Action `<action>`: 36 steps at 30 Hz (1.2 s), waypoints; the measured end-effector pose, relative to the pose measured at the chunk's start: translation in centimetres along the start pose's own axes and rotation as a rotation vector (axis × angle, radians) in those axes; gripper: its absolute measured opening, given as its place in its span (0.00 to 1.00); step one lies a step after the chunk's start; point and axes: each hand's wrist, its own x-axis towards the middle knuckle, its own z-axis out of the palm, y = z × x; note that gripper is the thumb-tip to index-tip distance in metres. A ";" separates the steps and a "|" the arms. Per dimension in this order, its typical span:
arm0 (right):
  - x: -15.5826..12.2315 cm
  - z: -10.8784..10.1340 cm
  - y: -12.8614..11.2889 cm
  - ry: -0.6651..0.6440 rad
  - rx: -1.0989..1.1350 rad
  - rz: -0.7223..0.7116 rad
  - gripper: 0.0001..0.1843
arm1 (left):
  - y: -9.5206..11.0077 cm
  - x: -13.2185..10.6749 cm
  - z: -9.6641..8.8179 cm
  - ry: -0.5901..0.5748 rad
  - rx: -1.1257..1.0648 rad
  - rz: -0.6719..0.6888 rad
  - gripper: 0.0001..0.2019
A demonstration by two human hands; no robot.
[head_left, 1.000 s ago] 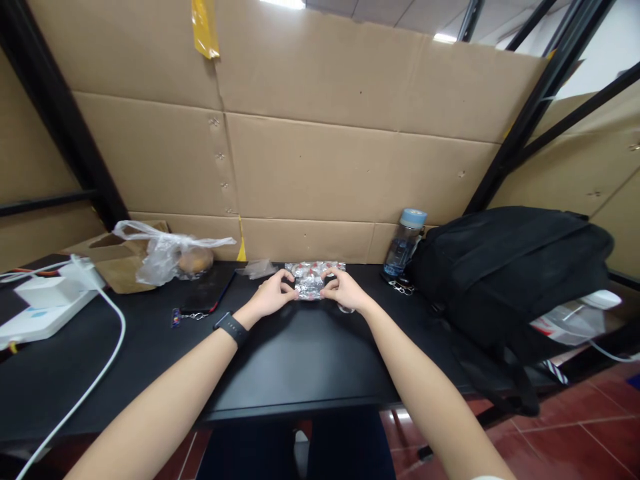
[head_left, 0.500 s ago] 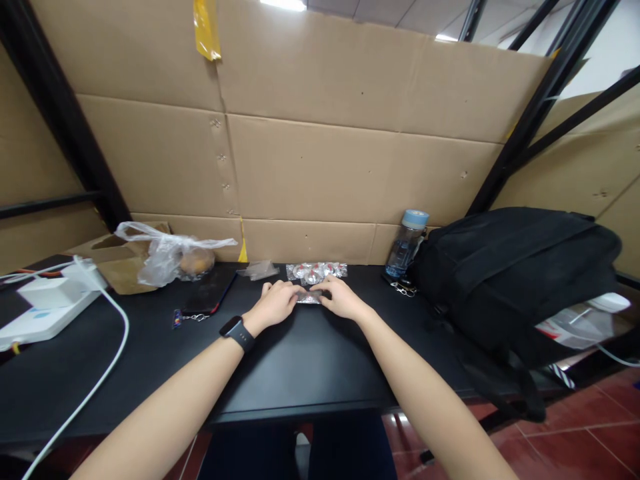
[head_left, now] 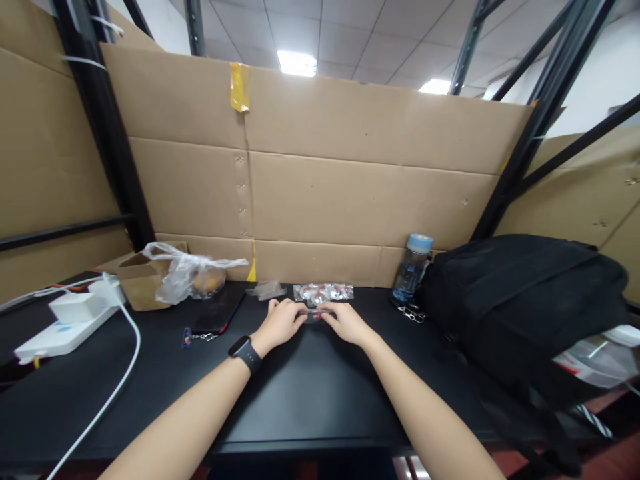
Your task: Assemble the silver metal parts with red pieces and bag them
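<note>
Both ends of the small shiny packet (head_left: pixel 314 317) are hidden by your fingers (head_left: pixel 299 309), and its contents are hard to make out. Your left hand (head_left: pixel 281 325) and right hand (head_left: pixel 349 324) each pinch one end, thumb and index finger barely apart. It sits toward the tabletop's (head_left: pixel 310 400) back edge, just in front of the foil packets (head_left: pixel 324 293). The plastic bottle's (head_left: pixel 607 360) red-and-white label is too blurred to read.

Those packets (head_left: pixel 323 293) gleam silver with spots of red against the black desk (head_left: pixel 310 393). Behind them I see tan cardboard (head_left: pixel 320 200) with yellow tape (head_left: pixel 240 87). The bottle's lid (head_left: pixel 420 243) is pale blue, the backpack (head_left: pixel 520 300) plain black, the power strip (head_left: pixel 65 337) white, the watch (head_left: pixel 245 352) black.
</note>
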 end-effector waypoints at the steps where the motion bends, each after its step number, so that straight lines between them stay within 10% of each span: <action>1: 0.0 -0.1 0.0 0.012 0.035 0.018 0.14 | 0.0 0.1 -0.1 0.001 -0.015 -0.023 0.09; 27: 0.7 -0.7 2.3 0.106 0.257 0.238 0.12 | -0.4 0.5 -0.5 -0.059 -0.164 -0.087 0.13; 36: 0.7 -2.6 7.2 0.240 0.007 0.344 0.15 | -4.6 0.7 -2.9 -0.011 -0.019 0.121 0.13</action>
